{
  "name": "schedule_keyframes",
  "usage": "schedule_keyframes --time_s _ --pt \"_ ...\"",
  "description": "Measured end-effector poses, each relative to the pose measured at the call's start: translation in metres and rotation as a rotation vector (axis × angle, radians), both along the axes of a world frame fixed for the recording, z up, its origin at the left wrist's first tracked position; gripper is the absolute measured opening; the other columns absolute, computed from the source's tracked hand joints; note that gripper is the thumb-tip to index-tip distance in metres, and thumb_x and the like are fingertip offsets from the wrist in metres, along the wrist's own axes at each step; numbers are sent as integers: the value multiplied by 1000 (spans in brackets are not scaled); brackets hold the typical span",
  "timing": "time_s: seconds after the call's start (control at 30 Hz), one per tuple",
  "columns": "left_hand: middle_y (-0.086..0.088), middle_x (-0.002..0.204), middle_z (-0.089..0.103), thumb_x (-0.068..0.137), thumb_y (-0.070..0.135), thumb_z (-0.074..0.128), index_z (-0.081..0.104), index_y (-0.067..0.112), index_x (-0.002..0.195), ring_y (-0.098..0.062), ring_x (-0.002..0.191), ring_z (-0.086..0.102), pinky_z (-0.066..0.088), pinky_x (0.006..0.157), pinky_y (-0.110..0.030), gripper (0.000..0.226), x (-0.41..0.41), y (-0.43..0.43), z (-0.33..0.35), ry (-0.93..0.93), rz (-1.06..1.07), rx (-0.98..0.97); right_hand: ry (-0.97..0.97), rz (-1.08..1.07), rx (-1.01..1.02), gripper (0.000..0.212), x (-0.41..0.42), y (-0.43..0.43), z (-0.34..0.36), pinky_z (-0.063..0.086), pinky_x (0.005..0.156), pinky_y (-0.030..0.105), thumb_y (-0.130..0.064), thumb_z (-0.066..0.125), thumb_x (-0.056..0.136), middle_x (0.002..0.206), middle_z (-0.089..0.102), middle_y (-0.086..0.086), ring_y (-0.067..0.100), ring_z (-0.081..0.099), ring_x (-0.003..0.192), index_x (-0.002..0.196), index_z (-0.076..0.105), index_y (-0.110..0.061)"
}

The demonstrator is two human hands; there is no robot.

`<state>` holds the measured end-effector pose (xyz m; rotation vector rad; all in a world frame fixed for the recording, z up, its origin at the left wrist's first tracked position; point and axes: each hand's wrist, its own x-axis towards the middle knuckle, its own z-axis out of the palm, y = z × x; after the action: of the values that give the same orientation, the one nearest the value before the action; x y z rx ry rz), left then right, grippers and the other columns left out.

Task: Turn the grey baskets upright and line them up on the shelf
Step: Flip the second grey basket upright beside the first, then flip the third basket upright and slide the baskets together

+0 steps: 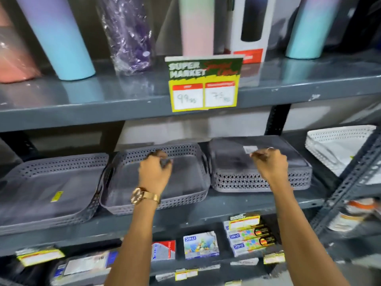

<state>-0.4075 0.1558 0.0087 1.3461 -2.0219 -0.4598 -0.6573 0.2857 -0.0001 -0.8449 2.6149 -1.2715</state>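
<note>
Three grey perforated baskets stand side by side on the middle shelf (237, 200). The left basket (41, 195) is upright and seems to be a nested stack. The middle basket (185, 178) is upright too, tilted a little. The right basket (233, 162) lies upside down, its flat bottom with a small sticker facing up. My left hand (154, 172), with a gold watch on the wrist, hovers over the middle basket with curled fingers that hold nothing. My right hand (270, 164) is over the upside-down basket, fingers bent near the sticker, with no clear grip on it.
White perforated baskets (338, 147) lie at the far right of the same shelf, behind a slotted metal upright (350, 182). A yellow price sign (204, 83) hangs from the upper shelf, which carries tall tumblers. Small boxed goods (200, 244) fill the shelf below.
</note>
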Motion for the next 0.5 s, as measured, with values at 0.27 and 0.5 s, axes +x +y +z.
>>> schedule_keyframes --time_s 0.27,0.5 --pt "-12 123 64 77 54 51 50 13 128 -30 105 63 51 91 -34 65 -176 7 -38 -94 -329 332 -141 -63 349 69 -157 8 -43 46 99 45 -45 67 79 133 53 24 40 51 122 129 50 -2" --pt "-17 143 48 79 61 53 22 8 145 -39 125 50 44 103 -43 90 -211 -5 -81 53 -75 514 -361 57 267 75 -196 -1 -74 44 103 43 -55 68 70 138 53 17 37 51 124 128 57 -9"
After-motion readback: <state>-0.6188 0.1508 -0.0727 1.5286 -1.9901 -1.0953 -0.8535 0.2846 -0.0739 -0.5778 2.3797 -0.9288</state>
